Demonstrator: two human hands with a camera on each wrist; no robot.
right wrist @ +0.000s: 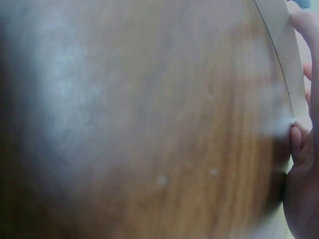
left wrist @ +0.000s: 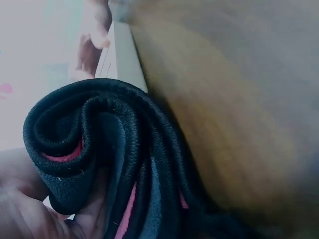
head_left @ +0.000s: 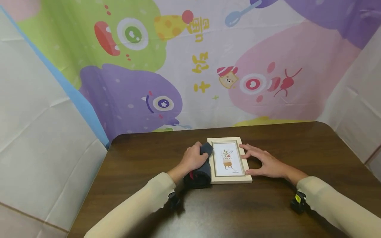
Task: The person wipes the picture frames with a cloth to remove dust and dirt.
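Observation:
A picture frame with a cream border and a potted-plant print lies flat on the brown table. Against its left side sits a dark blue-grey folded cloth with black edges. The left wrist view shows the cloth curled into thick layers, with bits of pinkish red between them. My left hand grips the upper part of this cloth, thumb laid over it. Along the frame's right side, my right hand touches the edge with spread fingers and thumb. Its thumb also shows beside the frame in the right wrist view.
The wooden table ends at a printed cartoon curtain behind it. Pale sheets hang at the left and right sides. Small dark devices are strapped at both wrists, below the cream sleeves.

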